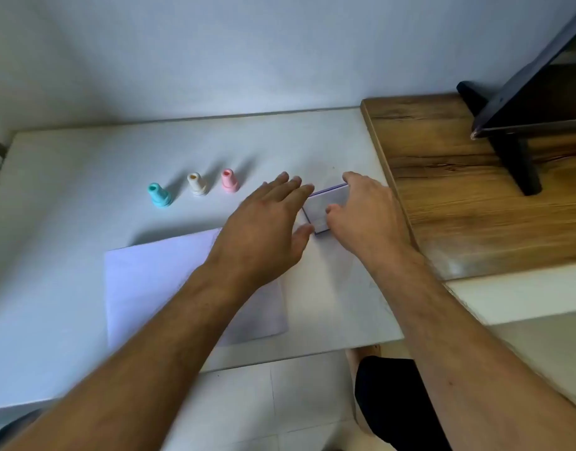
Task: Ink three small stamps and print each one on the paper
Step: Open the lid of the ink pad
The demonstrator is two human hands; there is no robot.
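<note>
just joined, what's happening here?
A person has both hands on a small square ink pad case on the white table: left hand and right hand appear to be opening it. Teal stamp, cream stamp and pink stamp stand untouched. The paper looks blank.

The three stamps are teal (pixel 159 195), cream (pixel 197 183) and pink (pixel 229 181); the paper (pixel 156 275) is white, the side table (pixel 469 190) brown wood grain.

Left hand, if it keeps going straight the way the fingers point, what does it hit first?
Probably the ink pad box: the left hand points up and right, fingertips already at its left edge. Whether they touch it, I cannot tell.
</note>
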